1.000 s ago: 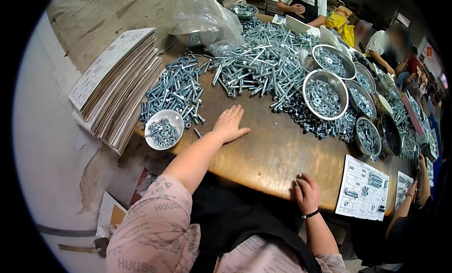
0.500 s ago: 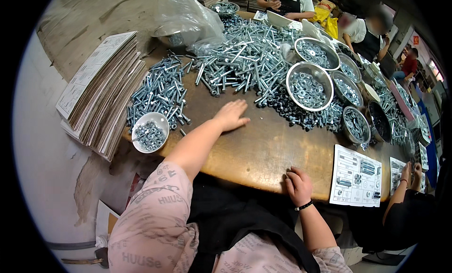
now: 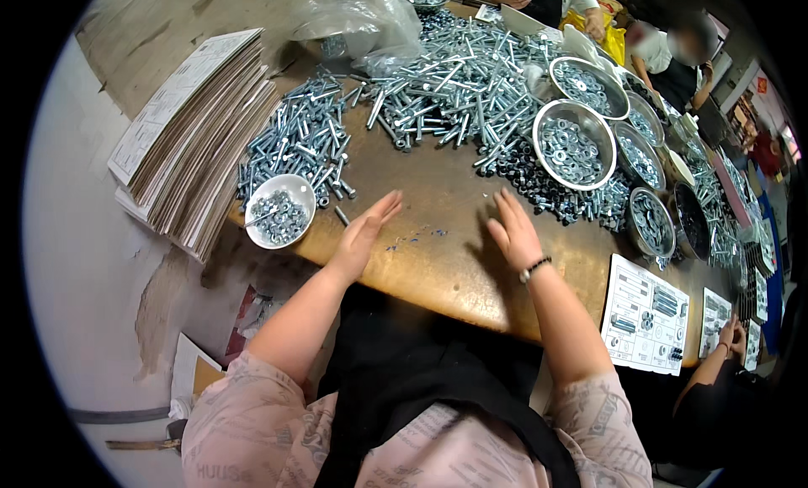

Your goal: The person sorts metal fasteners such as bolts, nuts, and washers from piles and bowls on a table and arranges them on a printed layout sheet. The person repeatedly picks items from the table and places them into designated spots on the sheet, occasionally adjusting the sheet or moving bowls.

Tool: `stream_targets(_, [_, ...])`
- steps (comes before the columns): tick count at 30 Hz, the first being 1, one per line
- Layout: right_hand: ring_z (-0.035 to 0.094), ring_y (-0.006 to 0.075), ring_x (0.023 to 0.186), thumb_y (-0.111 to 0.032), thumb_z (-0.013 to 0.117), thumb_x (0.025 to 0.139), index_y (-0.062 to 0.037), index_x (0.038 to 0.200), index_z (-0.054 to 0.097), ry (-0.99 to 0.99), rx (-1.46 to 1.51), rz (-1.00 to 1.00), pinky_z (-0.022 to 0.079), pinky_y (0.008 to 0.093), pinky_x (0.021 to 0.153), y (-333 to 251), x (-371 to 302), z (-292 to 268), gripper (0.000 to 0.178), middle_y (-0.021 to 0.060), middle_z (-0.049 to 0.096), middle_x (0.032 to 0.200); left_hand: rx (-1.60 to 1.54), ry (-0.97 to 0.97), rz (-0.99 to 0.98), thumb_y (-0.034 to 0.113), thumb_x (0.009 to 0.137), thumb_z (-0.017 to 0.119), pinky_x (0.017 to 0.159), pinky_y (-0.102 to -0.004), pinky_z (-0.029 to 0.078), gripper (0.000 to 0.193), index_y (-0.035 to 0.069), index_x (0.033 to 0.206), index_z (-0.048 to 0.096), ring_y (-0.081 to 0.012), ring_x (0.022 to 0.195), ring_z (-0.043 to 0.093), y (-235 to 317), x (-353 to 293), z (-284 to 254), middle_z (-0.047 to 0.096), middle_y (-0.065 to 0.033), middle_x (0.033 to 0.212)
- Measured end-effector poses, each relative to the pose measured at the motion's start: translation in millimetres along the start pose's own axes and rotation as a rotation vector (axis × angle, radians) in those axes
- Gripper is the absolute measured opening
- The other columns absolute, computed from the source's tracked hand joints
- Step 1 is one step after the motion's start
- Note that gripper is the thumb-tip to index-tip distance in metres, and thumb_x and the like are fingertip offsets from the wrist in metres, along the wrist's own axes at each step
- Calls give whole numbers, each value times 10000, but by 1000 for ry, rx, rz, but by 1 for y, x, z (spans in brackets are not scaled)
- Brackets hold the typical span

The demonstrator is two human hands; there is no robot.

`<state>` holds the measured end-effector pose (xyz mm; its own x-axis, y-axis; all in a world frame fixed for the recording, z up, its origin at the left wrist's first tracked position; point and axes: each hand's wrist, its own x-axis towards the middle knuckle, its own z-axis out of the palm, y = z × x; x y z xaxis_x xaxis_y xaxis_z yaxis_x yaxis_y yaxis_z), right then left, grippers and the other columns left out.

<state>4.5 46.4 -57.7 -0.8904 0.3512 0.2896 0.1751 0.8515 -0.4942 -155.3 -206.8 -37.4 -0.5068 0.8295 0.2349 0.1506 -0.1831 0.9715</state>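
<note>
My left hand (image 3: 364,237) is over the brown tabletop (image 3: 438,273), fingers stretched out and holding nothing. Opposite it, my right hand (image 3: 515,234) has its fingers extended and is likewise bare, with a dark bead bracelet at the wrist. Between the two lie several tiny dark-blue flecks (image 3: 414,239). A white bowl of small nuts (image 3: 280,212) stands left of my left hand, and one loose bolt (image 3: 342,215) lies beside that hand. Beyond my right hand spread black nuts (image 3: 526,175) in a heap.
Silver bolts (image 3: 459,80) form a large pile at the back, with a smaller bolt pile (image 3: 299,138) at left. Metal bowls of washers (image 3: 575,151) line the right. A cardboard stack (image 3: 198,138) leans at left; a printed sheet (image 3: 646,315) hangs at the front edge. Co-workers sit nearby.
My left hand has drawn back toward the near edge. The right hand has risen from the edge, moved forward over the table and straightened its fingers. Dark-blue flecks now show on the tabletop.
</note>
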Motion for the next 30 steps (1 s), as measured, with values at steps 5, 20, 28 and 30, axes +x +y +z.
stream_targets(5, [225, 295, 1322, -463, 442, 858, -26, 1356, 283, -150, -263, 73, 184, 401, 1077, 19, 51, 39, 681, 160, 246, 1428, -383, 310, -300, 473, 931, 317, 949, -368, 384, 636, -54, 1285, 353, -268, 1127, 483, 6, -87, 16, 473, -190, 1241])
stream_targets(20, [400, 339, 1197, -397, 434, 869, -3, 1252, 428, -505, 377, -654, 301, 399, 1011, -134, 13, 96, 549, 193, 455, 1265, -1185, 675, -714, 330, 944, 342, 975, -379, 369, 399, 14, 1169, 437, -221, 1105, 476, -53, -108, 29, 510, -108, 1148])
stream_targets(28, [460, 369, 1132, -380, 356, 920, 6, 1202, 483, -602, 770, -653, 345, 409, 976, -180, -22, 122, 495, 188, 486, 1236, -1573, 218, -74, 363, 920, 368, 933, -377, 400, 349, 107, 1139, 462, -211, 1043, 508, -98, -129, 21, 508, -67, 1123])
stream_targets(30, [497, 337, 1091, -418, 331, 924, -2, 1190, 501, -576, 848, -569, 369, 391, 943, -186, -30, 121, 522, 166, 502, 1225, -1452, 364, -227, 352, 897, 411, 909, -382, 415, 304, 119, 1077, 486, -221, 1023, 510, -108, -134, 19, 532, -69, 1079])
